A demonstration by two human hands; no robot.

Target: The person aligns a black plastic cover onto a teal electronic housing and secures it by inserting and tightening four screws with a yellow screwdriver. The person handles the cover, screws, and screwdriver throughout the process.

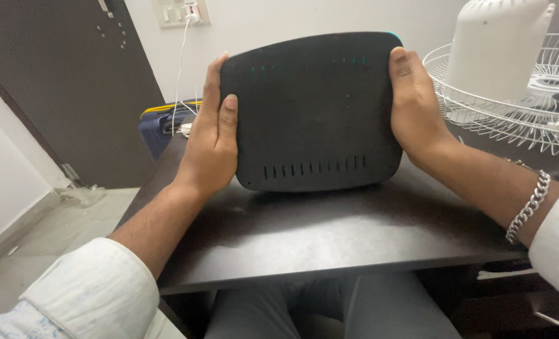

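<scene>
A flat black device (314, 110) with rounded corners and a row of vent slots along its lower edge stands tilted upright on a dark wooden table (304, 232). My left hand (213, 135) grips its left edge, thumb on the front face. My right hand (414, 103) grips its right edge. A silver chain bracelet (529, 207) circles my right wrist. Small green marks show near the device's top edge.
A white fan with its wire grille (511, 94) lies on the table at the right. A dark blue suitcase (163, 129) stands behind the table at the left. A white cable (180, 69) hangs from a wall switchboard (180, 12). A dark door (59, 88) is at the left.
</scene>
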